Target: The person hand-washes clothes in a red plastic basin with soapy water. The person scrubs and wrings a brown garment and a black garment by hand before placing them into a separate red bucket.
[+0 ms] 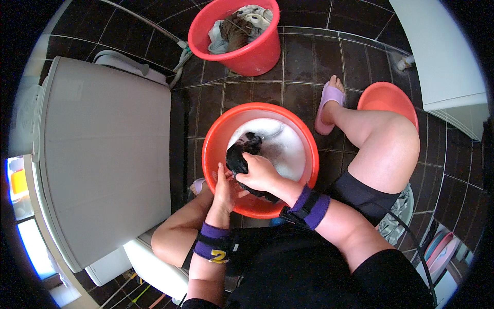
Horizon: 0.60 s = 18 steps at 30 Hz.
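Observation:
A round red plastic basin (312, 166) stands on the floor between my legs, with white suds (287, 162) over the water in it. My right hand (259, 172) grips a wet black cloth (237, 156), thumb on top, at the basin's near left part. The cloth runs from the suds under this hand to the near wall. My left hand (224, 189) is at the basin's left rim, palm turned inward and thumb raised, beside the cloth. Its lower fingers are partly hidden, and whether they hold any cloth I cannot tell.
A red bucket (251, 58) of clothes stands beyond the basin on the dark tiles (301, 58). A white appliance (104, 146) is at the left, a white cabinet (444, 50) at the upper right. An orange-red basin (388, 96) and a pale tub with patterned cloth (395, 216) lie beyond my right leg.

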### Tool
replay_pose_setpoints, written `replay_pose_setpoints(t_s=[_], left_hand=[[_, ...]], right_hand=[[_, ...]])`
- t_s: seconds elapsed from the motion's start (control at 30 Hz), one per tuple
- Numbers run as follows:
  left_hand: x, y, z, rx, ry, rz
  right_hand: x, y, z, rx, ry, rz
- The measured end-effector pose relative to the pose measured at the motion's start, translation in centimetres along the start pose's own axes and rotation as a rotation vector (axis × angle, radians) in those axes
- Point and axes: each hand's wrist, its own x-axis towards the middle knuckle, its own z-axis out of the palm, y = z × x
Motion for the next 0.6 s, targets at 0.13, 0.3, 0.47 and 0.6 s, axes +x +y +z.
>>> replay_pose_setpoints(t_s=[0.13,0.3,0.47,0.6], left_hand=[[0.4,0.9,0.1,-0.296,-0.146,0.007],[3.4,1.4,-0.6,-0.718,-0.382,-0.234],[5.3,-0.3,-2.4,-0.611,-0.037,0.005],[6.2,-0.7,-0.7,-0.463,-0.066,0.088]], right_hand=[[-1.1,-1.6,-0.7,-0.010,-0.096,-0.038],[-2.3,-3.1,-1.4,0.077,-0.206,-0.186],[-0.7,-2.9,-3.2,-0.015,-0.071,0.007],[0.8,0.6,-3.6,0.012,0.280,0.136]])
